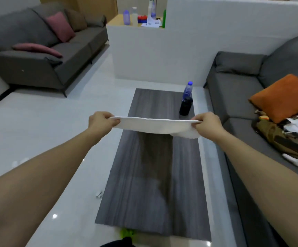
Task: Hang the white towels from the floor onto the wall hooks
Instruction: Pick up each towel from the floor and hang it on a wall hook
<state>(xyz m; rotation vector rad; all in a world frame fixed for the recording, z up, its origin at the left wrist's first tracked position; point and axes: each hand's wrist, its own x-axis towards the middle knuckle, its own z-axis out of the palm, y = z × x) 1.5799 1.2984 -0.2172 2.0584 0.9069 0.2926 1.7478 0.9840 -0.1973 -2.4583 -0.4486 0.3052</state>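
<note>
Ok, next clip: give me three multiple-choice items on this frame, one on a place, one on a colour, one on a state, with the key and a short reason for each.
1. Where does the plastic bottle with the blue cap stand?
A. on the far right corner of the dark table
B. on the floor by the left sofa
C. on the right sofa's seat

2. What colour is the cushion on the right sofa?
A. pink
B. orange
C. green

3. How is the white towel held?
A. draped over one forearm
B. lying flat on the table
C. stretched between both hands

Key:
1 A: the bottle stands at the far right corner of the dark table, behind a dark container.
2 B: the cushion is plainly orange.
3 C: the left hand and right hand each pinch an end of the white towel above the table.
</note>
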